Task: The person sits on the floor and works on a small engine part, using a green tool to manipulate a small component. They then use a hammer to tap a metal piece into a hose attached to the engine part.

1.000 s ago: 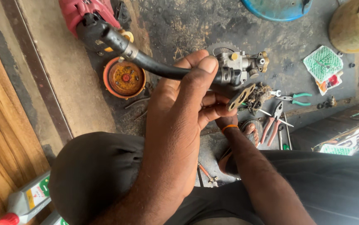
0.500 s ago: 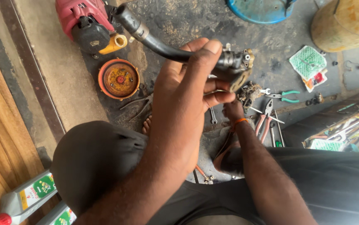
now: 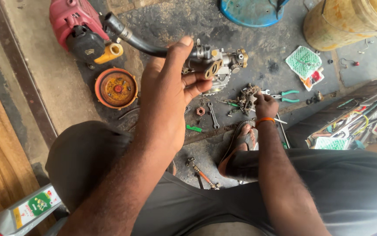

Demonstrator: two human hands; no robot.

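Gripping a metal carburetor body (image 3: pixel 212 63) above the oily floor (image 3: pixel 258 39), the left hand (image 3: pixel 168 91) closes around it; its long axis runs left-right, black hose (image 3: pixel 133 37) trailing up-left toward the red engine (image 3: pixel 72 19). Lower down, the right hand (image 3: pixel 265 105) pinches a greasy rag clump (image 3: pixel 247 96).

Small-engine repair workshop: oil-stained concrete floor (image 3: pixel 284 65), scattered pliers (image 3: pixel 287 96), wrench (image 3: pixel 213 116), red engine unit (image 3: pixel 77 26), oil bottle (image 3: pixel 26 212).
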